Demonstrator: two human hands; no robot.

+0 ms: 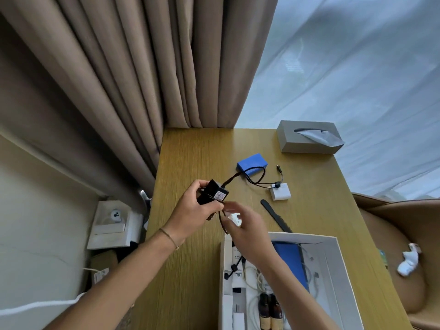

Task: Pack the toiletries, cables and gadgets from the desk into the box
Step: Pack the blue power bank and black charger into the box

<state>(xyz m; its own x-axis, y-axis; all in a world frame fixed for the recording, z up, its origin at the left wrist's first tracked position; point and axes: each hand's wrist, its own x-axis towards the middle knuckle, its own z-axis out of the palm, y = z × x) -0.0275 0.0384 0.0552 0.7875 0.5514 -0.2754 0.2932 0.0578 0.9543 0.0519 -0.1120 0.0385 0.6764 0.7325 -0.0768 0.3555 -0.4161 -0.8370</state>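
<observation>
Above desk | left hand [190, 210] grips black adapter [212, 195] | right hand [247, 232] pinches its cable [222, 222]

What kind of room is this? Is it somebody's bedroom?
Probably a bedroom or hotel room, though no bed shows. A wooden desk stands at a window with long beige curtains and a sheer white one, and a tissue box sits on it.

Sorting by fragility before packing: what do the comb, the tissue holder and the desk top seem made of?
Comb: likely plastic, matte black, thin moulded shape. Tissue holder: rigid grey, matte; plastic or coated board, cannot tell which. Desk top: wood or wood-look laminate, with fine straight grain and a low sheen.
</observation>
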